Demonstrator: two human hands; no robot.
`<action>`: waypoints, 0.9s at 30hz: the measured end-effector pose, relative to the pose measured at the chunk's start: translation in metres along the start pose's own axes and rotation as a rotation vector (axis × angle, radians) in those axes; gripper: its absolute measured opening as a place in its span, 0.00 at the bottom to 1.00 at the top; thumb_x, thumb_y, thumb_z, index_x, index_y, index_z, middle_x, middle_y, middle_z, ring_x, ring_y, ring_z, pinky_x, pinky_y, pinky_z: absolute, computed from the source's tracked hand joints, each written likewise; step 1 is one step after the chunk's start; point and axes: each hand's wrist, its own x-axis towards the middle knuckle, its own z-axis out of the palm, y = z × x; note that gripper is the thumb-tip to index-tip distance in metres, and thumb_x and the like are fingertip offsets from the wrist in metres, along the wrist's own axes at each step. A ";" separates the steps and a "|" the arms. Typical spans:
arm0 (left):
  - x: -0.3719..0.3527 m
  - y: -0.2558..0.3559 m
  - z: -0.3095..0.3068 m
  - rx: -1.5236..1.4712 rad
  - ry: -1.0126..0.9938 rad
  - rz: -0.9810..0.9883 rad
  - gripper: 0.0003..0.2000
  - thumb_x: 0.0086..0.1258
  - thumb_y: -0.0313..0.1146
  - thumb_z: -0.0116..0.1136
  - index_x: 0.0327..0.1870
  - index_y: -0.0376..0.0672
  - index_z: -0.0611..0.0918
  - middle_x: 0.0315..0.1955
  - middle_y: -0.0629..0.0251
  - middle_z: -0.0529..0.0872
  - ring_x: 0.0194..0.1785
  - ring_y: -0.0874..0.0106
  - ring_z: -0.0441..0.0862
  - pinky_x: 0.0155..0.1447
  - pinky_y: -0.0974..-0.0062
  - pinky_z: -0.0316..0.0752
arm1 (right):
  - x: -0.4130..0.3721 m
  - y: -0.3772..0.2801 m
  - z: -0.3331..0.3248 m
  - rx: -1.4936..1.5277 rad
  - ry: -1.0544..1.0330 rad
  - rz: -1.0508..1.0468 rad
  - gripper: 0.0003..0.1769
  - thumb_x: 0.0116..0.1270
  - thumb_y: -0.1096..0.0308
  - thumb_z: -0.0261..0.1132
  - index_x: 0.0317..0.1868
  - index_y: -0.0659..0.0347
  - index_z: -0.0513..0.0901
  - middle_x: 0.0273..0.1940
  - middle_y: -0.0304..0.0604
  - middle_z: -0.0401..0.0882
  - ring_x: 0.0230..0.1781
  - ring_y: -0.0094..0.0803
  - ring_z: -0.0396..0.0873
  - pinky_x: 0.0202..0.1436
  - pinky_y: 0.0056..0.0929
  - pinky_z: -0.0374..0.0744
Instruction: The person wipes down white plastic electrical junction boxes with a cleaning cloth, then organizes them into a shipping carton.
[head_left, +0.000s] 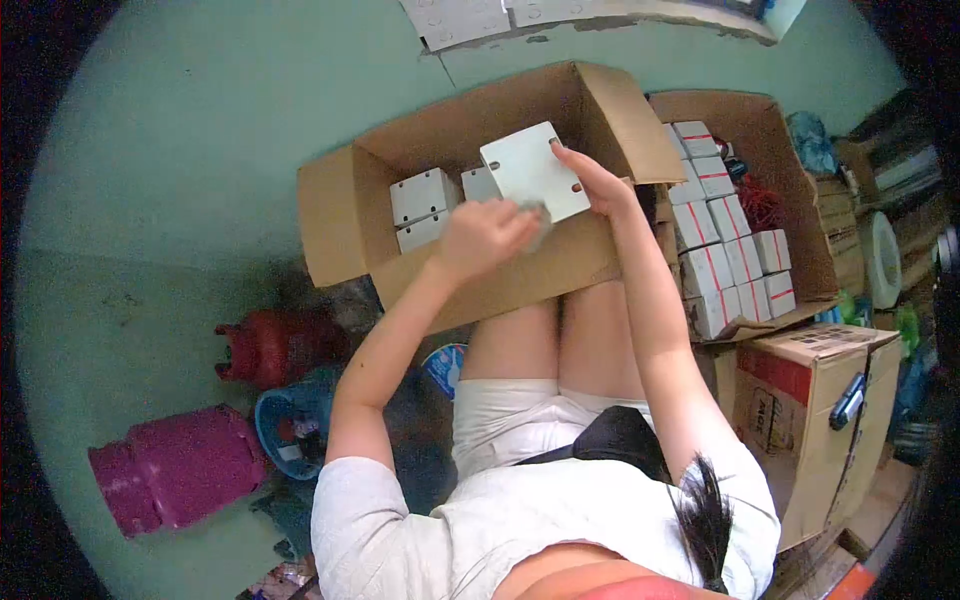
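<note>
My right hand (600, 187) grips a white square box (535, 172) by its right side, its flat face turned up with dark notches near the corners. At the box's lower edge, my left hand (488, 238) is closed around a small grey, cloth-like wad (541, 222), blurred by motion; I cannot tell what it is exactly. Both hands are over an open cardboard carton (480, 285) in front of my knees. Inside the carton, similar white boxes (420, 196) stand at the left and middle, partly hidden by the held one.
To the right, a second carton (815, 215) holds several stacked white boxes with red stripes (710, 265) and red cord (762, 203). Below it stands a closed carton with a dark device (848, 400) on top. Gas cylinders (180, 468) and a blue bucket (275, 440) are at left.
</note>
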 end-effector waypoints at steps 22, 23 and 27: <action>0.004 0.013 0.034 0.214 0.130 -0.370 0.11 0.66 0.40 0.58 0.46 0.51 0.84 0.26 0.68 0.78 0.29 0.68 0.82 0.30 0.66 0.77 | -0.006 -0.009 0.020 -0.369 0.100 0.028 0.38 0.69 0.32 0.50 0.59 0.59 0.76 0.47 0.32 0.79 0.41 0.21 0.72 0.40 0.22 0.69; 0.001 0.026 0.033 0.131 0.159 -0.279 0.11 0.65 0.39 0.59 0.47 0.50 0.83 0.27 0.68 0.79 0.29 0.69 0.82 0.29 0.68 0.77 | -0.009 -0.014 0.019 -0.384 0.041 0.067 0.40 0.68 0.31 0.50 0.59 0.59 0.76 0.47 0.32 0.79 0.41 0.20 0.70 0.40 0.22 0.67; 0.006 0.017 0.036 0.125 0.264 -0.187 0.12 0.65 0.38 0.59 0.47 0.50 0.83 0.27 0.68 0.79 0.28 0.69 0.82 0.27 0.69 0.77 | -0.004 -0.010 0.013 -0.372 0.052 0.047 0.35 0.71 0.36 0.51 0.58 0.61 0.76 0.46 0.35 0.81 0.42 0.23 0.77 0.40 0.29 0.79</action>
